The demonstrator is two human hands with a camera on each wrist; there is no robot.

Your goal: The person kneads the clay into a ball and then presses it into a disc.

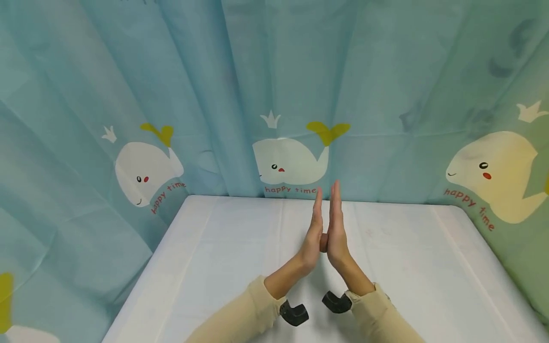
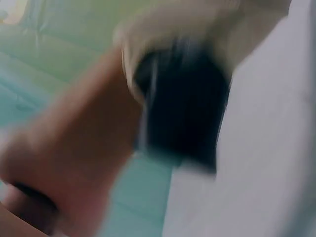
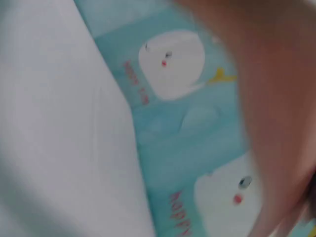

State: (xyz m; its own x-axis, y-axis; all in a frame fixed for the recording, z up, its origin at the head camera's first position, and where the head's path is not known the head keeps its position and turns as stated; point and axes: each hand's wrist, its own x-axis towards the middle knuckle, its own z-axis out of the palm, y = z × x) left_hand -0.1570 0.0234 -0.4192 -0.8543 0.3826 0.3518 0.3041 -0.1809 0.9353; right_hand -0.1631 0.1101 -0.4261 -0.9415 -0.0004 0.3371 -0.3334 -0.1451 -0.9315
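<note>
Between the two palms, a small reddish-brown piece (image 1: 323,243) is held; most of it is hidden, so its kind cannot be told. My left hand (image 1: 313,238) presses its left side with straight fingers pointing up and away. From the other side my right hand (image 1: 337,233) presses it, fingers likewise straight. The fingertips lean towards each other with a narrow gap. In the left wrist view the brown piece (image 2: 34,210) is a blurred dark patch at the lower left. Blurred skin of a hand (image 3: 281,98) fills the right of the right wrist view.
Below the hands lies a white table (image 1: 240,228). A blue-green curtain (image 1: 291,71) printed with whales hangs behind it and along both sides. Each wrist carries a black camera mount, the left mount (image 1: 294,313) and the right mount (image 1: 337,302), close together under the forearms.
</note>
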